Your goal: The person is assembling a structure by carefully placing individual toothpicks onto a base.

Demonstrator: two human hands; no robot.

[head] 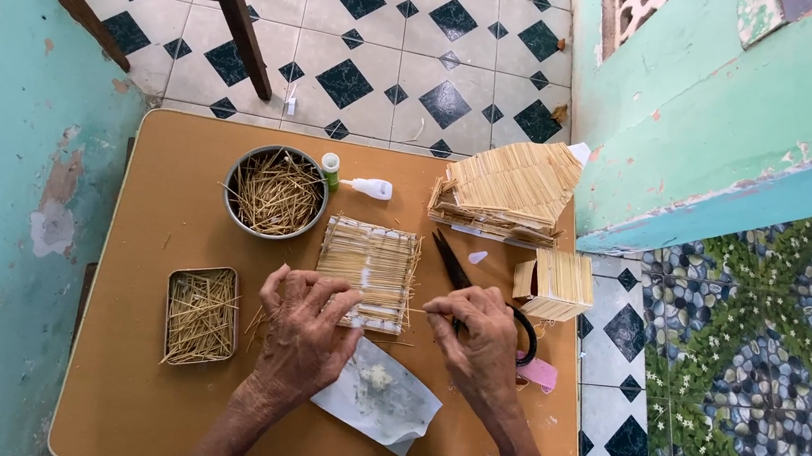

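Small white glue bottle (367, 188) with green cap lying on its side near the table's (126, 400) far edge, rectangular metal tin (202, 315) near its left edge, no labels, signs or screens
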